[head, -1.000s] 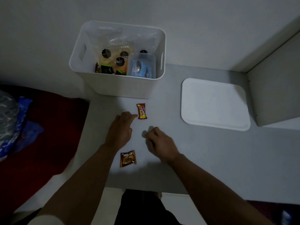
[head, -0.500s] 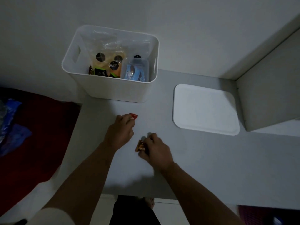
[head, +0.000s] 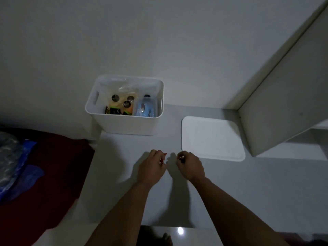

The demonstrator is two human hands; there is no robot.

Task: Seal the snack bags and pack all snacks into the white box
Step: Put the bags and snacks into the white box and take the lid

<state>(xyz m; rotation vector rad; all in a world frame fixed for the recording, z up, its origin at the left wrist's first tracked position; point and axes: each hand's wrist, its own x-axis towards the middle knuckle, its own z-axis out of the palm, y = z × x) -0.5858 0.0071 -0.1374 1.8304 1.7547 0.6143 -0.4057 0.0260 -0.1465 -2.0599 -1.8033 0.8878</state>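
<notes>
The white box (head: pixel 124 125) stands at the back of the grey table, against the wall. Inside it lie clear snack bags with orange contents (head: pixel 122 105) and a blue packet in a clear tub (head: pixel 145 109). My left hand (head: pixel 152 167) is closed around a small red candy packet (head: pixel 164 155); only its red tip shows. My right hand (head: pixel 190 166) is closed around a small brown sachet (head: pixel 180 158), mostly hidden by my fingers. Both hands hover side by side over the table, in front of the box.
The box's flat white lid (head: pixel 213 137) lies on the table to the right. A white cabinet side (head: pixel 284 103) rises at the far right. A red cloth (head: pixel 44 174) with blue plastic (head: pixel 16 166) lies left of the table.
Both small packets have left the table: my left hand picked up the red one, my right hand the brown one. Both hands now sit closer together and the camera has tilted up.
</notes>
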